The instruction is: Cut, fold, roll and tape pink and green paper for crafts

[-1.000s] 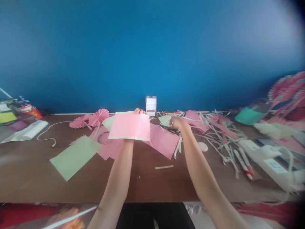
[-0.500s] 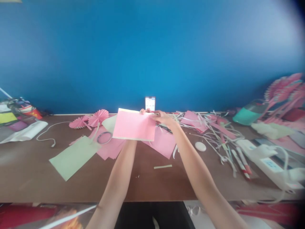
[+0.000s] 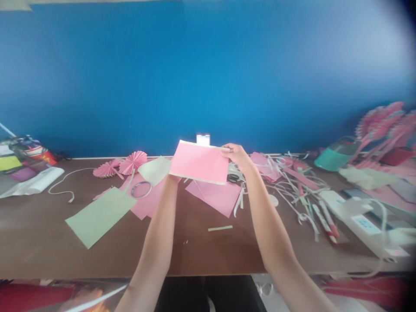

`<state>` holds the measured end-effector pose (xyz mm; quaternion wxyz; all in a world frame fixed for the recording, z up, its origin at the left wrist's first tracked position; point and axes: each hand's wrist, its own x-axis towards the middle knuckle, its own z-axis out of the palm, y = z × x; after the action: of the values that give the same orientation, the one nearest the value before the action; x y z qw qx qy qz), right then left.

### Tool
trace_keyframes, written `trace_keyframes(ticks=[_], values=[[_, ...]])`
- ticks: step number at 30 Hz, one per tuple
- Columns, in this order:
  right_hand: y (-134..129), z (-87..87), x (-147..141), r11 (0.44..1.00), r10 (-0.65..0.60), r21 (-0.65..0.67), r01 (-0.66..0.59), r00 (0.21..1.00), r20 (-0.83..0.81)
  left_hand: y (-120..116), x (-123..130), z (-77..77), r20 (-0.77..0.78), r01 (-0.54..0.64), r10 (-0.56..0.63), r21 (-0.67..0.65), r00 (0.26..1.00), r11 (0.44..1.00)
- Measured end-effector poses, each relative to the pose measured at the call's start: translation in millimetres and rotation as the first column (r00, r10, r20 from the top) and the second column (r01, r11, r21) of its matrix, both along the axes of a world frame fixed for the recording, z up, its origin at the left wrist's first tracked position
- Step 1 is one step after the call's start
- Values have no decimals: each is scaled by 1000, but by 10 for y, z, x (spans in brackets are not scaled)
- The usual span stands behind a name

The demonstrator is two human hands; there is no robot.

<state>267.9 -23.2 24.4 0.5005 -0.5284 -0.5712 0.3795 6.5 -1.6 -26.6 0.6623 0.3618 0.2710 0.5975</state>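
Note:
A pink sheet of paper [image 3: 199, 161] with pale strips along its long edges is held up above the table, slightly tilted. At its upper right corner, my right hand [image 3: 239, 157] pinches the sheet between thumb and fingers. My left hand [image 3: 174, 177] is behind the paper's left part; only the wrist area shows, and the fingers are hidden. Below the sheet lies another pink paper [image 3: 216, 199] on the table. A dark-handled pair of scissors [image 3: 233, 178] is partly visible beside it. A narrow pale strip [image 3: 220, 228] lies nearer the front edge.
Pale green sheets [image 3: 100, 216], a tape roll [image 3: 141, 189] and folded pink paper fans [image 3: 133, 163] lie at left. Right of my arm are tangled paper strips [image 3: 292, 190], markers [image 3: 325, 221] and a white power strip [image 3: 360, 221]. A lit phone [image 3: 203, 139] stands against the blue wall.
The pink sheet has moved right and slightly up, turning a little clockwise. My left fingers, visible at its top edge before, are now hidden behind it. My right hand has moved right with the sheet.

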Motion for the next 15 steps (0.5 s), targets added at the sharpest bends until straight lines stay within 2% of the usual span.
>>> trace_keyframes(ticks=[2, 4, 7, 10, 13, 15], values=[[-6, 16, 104, 998, -60, 22, 61, 998, -15, 58, -42, 68, -64, 191, -191, 1, 980, 982], [-23, 36, 180, 993, -110, 45, 112, 993, -36, 97, -68, 148, -173, 262, -257, 9, 951, 965], [-50, 71, 206, 985, -149, 80, 152, 988, -41, 115, -70, 253, -421, 139, -101, 61, 901, 988], [-76, 119, 138, 974, -180, 131, 185, 982, -48, 104, -65, 316, -603, 50, 49, 147, 796, 988], [-111, 166, 54, 976, -173, 119, 181, 982, -76, 109, -112, 324, -634, -34, 164, 212, 756, 977], [-131, 180, 27, 983, -155, 84, 162, 984, -83, 144, -178, 300, -589, -170, 257, 200, 766, 965]])
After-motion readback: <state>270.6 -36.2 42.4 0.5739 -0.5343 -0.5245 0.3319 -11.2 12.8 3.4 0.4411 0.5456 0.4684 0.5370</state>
